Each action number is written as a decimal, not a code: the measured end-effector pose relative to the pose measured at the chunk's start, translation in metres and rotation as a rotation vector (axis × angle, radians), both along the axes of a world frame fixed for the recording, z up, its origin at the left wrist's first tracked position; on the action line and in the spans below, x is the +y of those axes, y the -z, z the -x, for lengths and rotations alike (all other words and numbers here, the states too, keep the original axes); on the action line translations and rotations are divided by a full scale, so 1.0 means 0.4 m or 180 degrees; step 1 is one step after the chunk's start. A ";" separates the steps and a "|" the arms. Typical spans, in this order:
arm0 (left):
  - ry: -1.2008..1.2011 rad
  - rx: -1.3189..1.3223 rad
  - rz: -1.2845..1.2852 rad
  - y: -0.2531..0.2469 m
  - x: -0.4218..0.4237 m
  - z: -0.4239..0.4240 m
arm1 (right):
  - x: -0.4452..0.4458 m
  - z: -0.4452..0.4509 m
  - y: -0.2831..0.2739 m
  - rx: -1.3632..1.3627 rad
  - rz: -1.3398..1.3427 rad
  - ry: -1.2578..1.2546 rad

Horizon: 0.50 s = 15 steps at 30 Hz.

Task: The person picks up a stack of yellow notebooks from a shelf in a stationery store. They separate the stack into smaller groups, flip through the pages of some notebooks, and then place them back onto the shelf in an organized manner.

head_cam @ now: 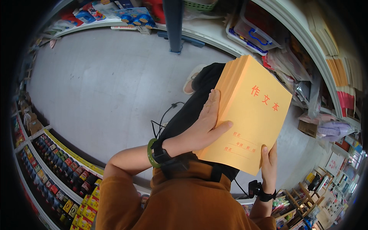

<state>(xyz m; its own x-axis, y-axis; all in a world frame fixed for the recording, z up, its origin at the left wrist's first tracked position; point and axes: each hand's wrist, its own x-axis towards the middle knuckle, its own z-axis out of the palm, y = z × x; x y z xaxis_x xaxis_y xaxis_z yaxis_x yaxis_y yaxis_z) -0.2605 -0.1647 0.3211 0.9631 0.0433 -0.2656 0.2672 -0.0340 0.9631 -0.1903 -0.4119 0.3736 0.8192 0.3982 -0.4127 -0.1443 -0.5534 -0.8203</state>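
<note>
A thick stack of yellow exercise books (258,112) is held in front of my body, with red printed writing on the top cover. My left hand (208,122) presses along the spine side, its thumb resting on the top cover. At the lower right corner, my right hand (269,159) grips the stack, thumb on the cover and the other fingers mostly hidden beneath. A green bangle (150,152) and a black strap circle my left wrist. Another black strap with a small device (255,188) is on my right wrist.
White shelving (207,31) curves across the top, carrying a clear plastic box (256,28) and detergent bottles (83,15). A blue post (174,26) stands ahead. Bottles (72,169) fill the shelves at lower left. More paper books (336,72) sit at right. A black cable (161,120) hangs near my leg.
</note>
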 end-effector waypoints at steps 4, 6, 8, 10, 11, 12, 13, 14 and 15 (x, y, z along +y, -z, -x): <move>0.0003 -0.0099 -0.0083 0.005 -0.003 0.000 | -0.003 -0.001 -0.003 -0.0194 0.0221 -0.0130; 0.0007 -0.0141 -0.0128 0.018 -0.008 0.000 | -0.016 -0.009 -0.002 -0.0414 0.0430 -0.0313; -0.0025 -0.0083 0.0106 0.027 -0.009 0.002 | -0.047 -0.051 -0.023 0.0314 0.0785 -0.0134; -0.0049 -0.0005 0.0319 0.031 -0.005 -0.001 | -0.100 -0.114 -0.026 0.0596 0.0743 -0.0117; -0.0064 0.0040 0.0440 0.031 -0.002 -0.003 | -0.107 -0.119 -0.015 0.0403 0.0454 0.0071; -0.0077 0.0081 0.0557 0.028 0.001 -0.009 | -0.097 -0.122 -0.009 0.0202 0.0166 0.0261; -0.0148 0.0140 0.0770 0.018 0.003 -0.017 | -0.088 -0.124 -0.006 -0.0007 -0.0108 0.0448; -0.0220 0.0201 0.0983 0.005 0.005 -0.025 | -0.081 -0.122 0.009 0.0177 -0.0422 0.0509; -0.0314 0.0275 0.1193 -0.003 0.004 -0.029 | -0.075 -0.117 0.034 0.0290 -0.0530 0.0504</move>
